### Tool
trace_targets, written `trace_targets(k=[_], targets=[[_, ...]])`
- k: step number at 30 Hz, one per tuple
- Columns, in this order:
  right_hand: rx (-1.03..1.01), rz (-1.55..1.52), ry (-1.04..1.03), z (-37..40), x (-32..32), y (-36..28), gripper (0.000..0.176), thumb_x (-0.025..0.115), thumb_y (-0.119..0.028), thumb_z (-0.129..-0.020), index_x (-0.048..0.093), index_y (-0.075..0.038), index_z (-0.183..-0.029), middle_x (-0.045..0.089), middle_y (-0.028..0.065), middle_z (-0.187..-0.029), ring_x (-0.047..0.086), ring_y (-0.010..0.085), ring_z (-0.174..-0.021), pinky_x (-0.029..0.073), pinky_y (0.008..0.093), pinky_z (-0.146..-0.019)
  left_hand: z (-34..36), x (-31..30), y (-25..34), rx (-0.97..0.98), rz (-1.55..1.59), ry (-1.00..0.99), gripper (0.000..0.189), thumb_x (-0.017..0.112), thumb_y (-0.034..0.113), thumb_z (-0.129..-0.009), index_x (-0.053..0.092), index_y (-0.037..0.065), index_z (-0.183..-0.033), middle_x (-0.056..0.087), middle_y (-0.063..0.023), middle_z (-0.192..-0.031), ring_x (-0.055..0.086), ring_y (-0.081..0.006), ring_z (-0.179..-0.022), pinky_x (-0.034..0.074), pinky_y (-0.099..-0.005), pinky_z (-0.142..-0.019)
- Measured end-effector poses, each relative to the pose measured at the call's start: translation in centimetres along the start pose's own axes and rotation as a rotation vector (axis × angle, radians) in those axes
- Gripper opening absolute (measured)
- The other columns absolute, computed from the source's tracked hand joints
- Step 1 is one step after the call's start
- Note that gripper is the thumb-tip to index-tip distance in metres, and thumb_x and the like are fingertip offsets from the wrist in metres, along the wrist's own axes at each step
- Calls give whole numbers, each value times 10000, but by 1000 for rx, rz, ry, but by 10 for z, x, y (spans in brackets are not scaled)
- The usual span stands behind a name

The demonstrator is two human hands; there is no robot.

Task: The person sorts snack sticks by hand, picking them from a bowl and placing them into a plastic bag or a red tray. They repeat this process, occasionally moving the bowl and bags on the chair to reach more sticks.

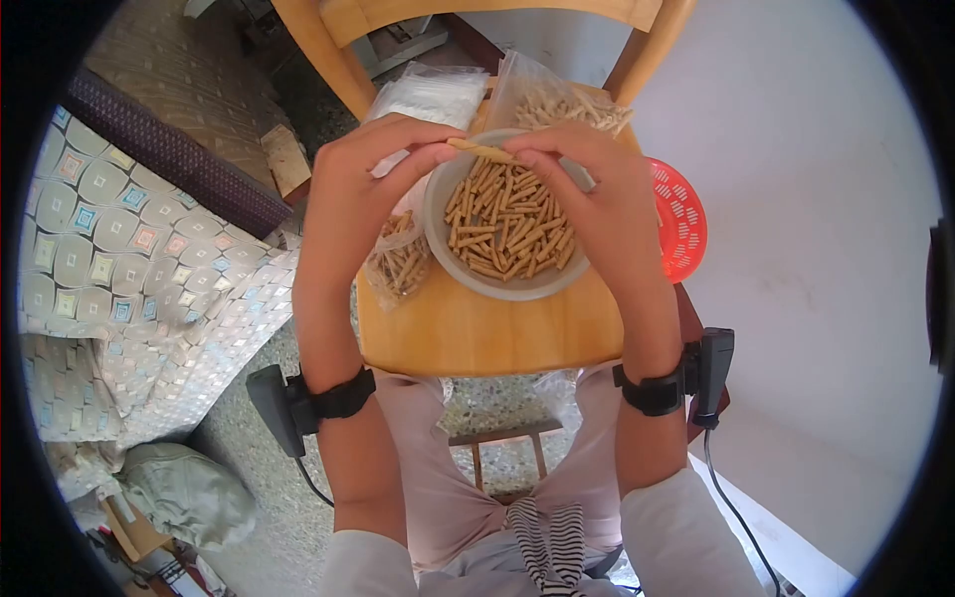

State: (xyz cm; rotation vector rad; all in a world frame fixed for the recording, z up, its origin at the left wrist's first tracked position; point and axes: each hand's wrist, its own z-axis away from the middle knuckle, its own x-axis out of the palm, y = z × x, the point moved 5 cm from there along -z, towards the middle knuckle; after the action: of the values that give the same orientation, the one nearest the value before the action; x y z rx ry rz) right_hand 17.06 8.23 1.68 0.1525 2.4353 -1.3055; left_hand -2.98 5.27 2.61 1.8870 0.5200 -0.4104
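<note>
Above a grey bowl (438, 254), my two hands hold one light-tan stick (484, 151) between them. The thumb and forefinger of my left hand (363, 184) pinch its left end. At its right end, my right hand (607, 204) does the same, its thumb over the bowl's right part. Many short tan sticks (507, 219) fill the bowl. Beside the bowl on the left, partly under my left wrist, sits a clear plastic bag (398, 264) of similar sticks. Another clear bag (567, 104) of paler pieces lies behind the bowl.
Everything stands on a wooden chair seat (487, 343) in front of my knees. White plastic bags (428, 95) lie at the back left. A red perforated basket (681, 219) is at the right, by the white wall (816, 219). Patterned cloth (129, 239) hangs at the left.
</note>
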Motion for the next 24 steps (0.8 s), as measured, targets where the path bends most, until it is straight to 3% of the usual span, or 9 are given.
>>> trace_targets(k=[2,6,9,12,17,22,24], targets=[[26,-7,-141,2,6,2,171,685,-150,-909,732,-44,-1035,717,110,-951,690,252,-828,531,342,-750,1,-2,1,15,-1,-15,156,713,45,-880,743,-3,-1026,716,-69,-958,654,-157,-888,497,-279,-826],[57,-19,-153,5,17,7,182,656,-132,-918,720,-47,-1065,715,121,-960,690,283,-842,533,360,-760,1,-1,8,100,-20,-12,146,714,41,-877,748,1,-1013,716,-69,-962,648,-145,-866,498,-268,-804],[-56,-12,-122,7,20,7,194,628,-98,-913,707,-39,-1080,709,137,-963,681,326,-845,531,388,-757,1,3,12,126,-19,-25,155,720,31,-861,748,11,-1011,713,-68,-968,648,-139,-853,500,-265,-784],[-23,-5,-211,11,25,6,170,617,-83,-900,693,-19,-1039,694,160,-945,672,350,-846,526,407,-746,0,13,15,123,21,-44,160,730,30,-839,726,12,-997,694,-60,-946,646,-139,-833,501,-265,-774],[65,47,-316,11,29,0,159,618,-147,-914,663,0,-955,665,184,-881,674,354,-812,520,420,-726,0,25,19,142,-15,-47,142,729,29,-827,671,4,-954,650,-53,-897,634,-143,-800,498,-271,-757],[105,63,-294,11,27,3,201,639,-197,-921,672,-2,-958,669,182,-875,675,358,-799,521,427,-730,2,16,18,124,-36,-30,132,727,30,-828,647,-3,-928,632,-55,-877,625,-148,-792,493,-275,-741],[106,29,-275,12,24,8,215,648,-212,-923,676,-1,-954,671,179,-866,675,361,-796,522,431,-736,3,3,9,73,-110,-32,163,735,134,-839,671,32,-950,659,-59,-892,660,-204,-816,506,-312,-754]])
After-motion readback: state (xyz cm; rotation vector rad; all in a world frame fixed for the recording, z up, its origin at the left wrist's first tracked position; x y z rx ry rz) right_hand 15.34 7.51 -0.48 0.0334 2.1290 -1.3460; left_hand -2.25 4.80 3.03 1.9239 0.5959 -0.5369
